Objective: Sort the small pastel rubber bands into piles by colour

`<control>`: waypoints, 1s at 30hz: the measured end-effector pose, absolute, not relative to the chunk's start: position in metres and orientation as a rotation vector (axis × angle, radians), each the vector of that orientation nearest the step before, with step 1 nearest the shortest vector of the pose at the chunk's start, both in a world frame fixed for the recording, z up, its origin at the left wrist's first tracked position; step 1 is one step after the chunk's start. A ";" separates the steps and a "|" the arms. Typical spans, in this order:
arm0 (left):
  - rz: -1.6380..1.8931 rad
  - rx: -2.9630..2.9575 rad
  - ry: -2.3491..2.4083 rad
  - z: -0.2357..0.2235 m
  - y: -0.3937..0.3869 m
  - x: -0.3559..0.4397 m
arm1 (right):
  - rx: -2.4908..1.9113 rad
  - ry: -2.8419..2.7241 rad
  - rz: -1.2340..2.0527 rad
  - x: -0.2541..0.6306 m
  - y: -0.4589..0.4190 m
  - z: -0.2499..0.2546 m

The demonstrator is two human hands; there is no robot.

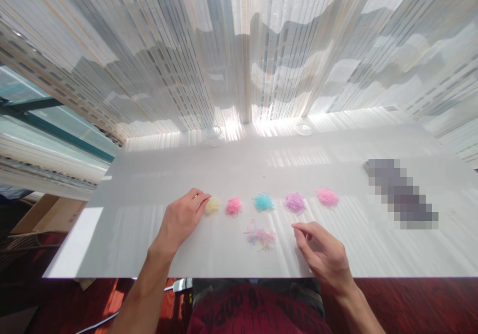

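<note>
Thin, glossy strands that look like small rubber bands lie in colour-sorted piles across the white table. At the left end, my left hand [186,210] touches the edge of the yellow pile [212,205] with thumb and forefinger pinched; what is between them is too small to see. To its right follow a hot-pink pile [234,206], a turquoise pile [264,202], a purple pile [295,202] and a light-pink pile [327,196]. Nearer to me sits a mixed-colour pile [261,237]. Right of it, my right hand [323,249] is held in a pinch, its fingertips apart from the piles.
A dark, pixelated oblong object [401,194] lies on the right of the white table [149,174]. Striped sheer curtains [224,50] hang behind the far edge. At lower left are a cardboard box [48,214] and a white cable [99,322] below table height.
</note>
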State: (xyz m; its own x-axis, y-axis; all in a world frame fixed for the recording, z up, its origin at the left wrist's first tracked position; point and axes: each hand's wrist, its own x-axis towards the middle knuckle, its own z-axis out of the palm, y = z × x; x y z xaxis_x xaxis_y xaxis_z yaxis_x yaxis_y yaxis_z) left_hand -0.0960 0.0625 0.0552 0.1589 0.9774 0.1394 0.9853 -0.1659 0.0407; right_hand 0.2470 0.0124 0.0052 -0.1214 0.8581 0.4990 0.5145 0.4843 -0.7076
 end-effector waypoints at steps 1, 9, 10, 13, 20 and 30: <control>-0.223 -2.347 -2.020 0.056 0.063 -0.098 | -1.163 -1.782 0.457 0.247 0.012 0.005; -0.475 -2.584 -2.063 0.047 0.071 -0.105 | -1.155 -1.774 0.460 0.247 0.013 0.007; -0.477 -2.615 -2.046 0.044 0.071 -0.103 | -1.154 -1.772 0.458 0.247 0.013 0.007; -0.474 -2.621 -2.034 0.039 0.069 -0.098 | -1.154 -1.765 0.455 0.247 0.012 0.006; -0.429 -2.645 -2.035 0.040 0.068 -0.094 | -1.168 -1.757 0.464 0.247 0.012 0.005; -0.518 -2.650 -2.039 0.035 0.069 -0.095 | -1.172 -1.743 0.462 0.247 0.011 0.005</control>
